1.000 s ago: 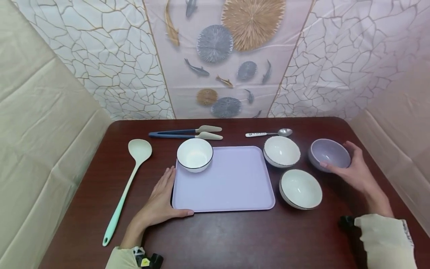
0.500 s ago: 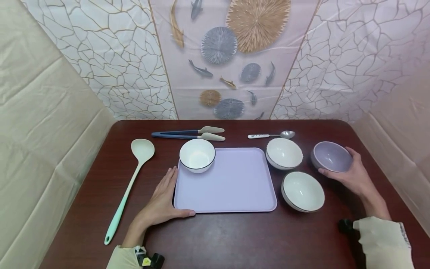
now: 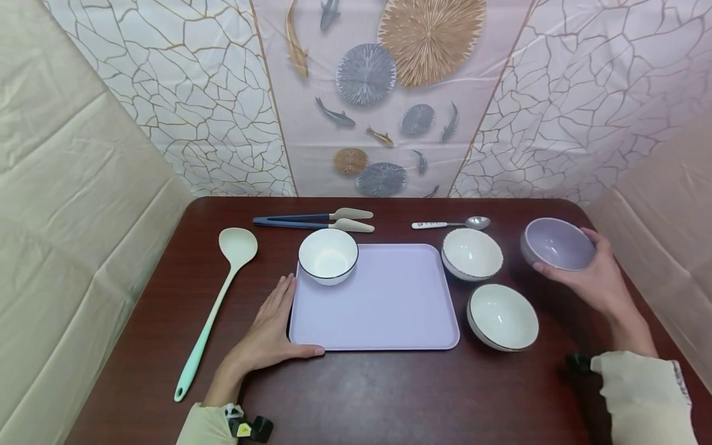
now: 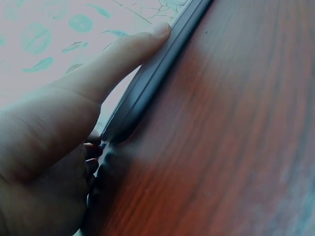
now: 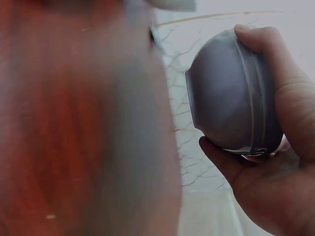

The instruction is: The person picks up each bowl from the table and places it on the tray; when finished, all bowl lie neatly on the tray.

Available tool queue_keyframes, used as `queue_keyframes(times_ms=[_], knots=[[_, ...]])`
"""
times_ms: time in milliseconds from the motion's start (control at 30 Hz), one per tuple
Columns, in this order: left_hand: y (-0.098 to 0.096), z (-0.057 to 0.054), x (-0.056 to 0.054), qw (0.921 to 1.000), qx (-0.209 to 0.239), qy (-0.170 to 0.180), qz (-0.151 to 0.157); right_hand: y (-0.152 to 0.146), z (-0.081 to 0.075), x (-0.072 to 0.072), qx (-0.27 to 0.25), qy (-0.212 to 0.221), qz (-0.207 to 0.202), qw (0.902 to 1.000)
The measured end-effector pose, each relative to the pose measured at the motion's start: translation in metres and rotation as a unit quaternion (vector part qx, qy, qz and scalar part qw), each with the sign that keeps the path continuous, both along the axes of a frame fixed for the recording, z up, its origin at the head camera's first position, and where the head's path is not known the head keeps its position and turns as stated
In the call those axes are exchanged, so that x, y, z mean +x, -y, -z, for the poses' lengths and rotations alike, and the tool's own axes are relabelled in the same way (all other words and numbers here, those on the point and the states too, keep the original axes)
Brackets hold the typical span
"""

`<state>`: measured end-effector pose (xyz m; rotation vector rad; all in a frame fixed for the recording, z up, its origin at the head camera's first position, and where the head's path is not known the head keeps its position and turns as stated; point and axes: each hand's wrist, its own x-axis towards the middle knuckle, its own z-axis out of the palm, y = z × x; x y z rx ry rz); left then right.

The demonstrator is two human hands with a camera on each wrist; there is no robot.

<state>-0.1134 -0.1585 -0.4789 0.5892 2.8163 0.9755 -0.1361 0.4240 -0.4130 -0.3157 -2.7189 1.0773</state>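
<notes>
My right hand point(image 3: 601, 279) grips a purple bowl point(image 3: 556, 245) at the right of the table, thumb on the near side and fingers round the far side. In the right wrist view this bowl point(image 5: 224, 93) hangs clear of the table, its foot showing. My left hand point(image 3: 266, 339) rests against the near left corner of a lavender tray point(image 3: 389, 303), with straight fingers along its left side. The thumb point(image 4: 135, 51) lies on the tray's front rim in the left wrist view. A white bowl with a dark rim point(image 3: 328, 254) stands in the tray's far left corner.
Right of the tray stand two white bowls, one farther point(image 3: 471, 253) and one nearer point(image 3: 503, 316). Tongs point(image 3: 311, 220) and a spoon point(image 3: 450, 224) lie behind the tray. A green-handled ladle point(image 3: 214, 309) lies left of it. Fabric walls point(image 3: 656, 204) flank the table.
My right hand has lifted the purple bowl off the table, with a slight shift to the right. The left hand stays at the tray. The head view has shifted slightly.
</notes>
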Motion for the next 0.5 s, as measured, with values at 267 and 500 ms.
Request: queue_keyframes(times_ms=[267,500], knots=[[0.000,0.000,0.000,1.0000,0.002,0.004,-0.001,0.012,-0.017,0.003,-0.017,-0.015,-0.012,0.9997],[0.001,0.000,0.000,1.0000,0.002,0.008,-0.004,0.046,-0.041,-0.008,-0.015,-0.031,-0.039,0.9986]])
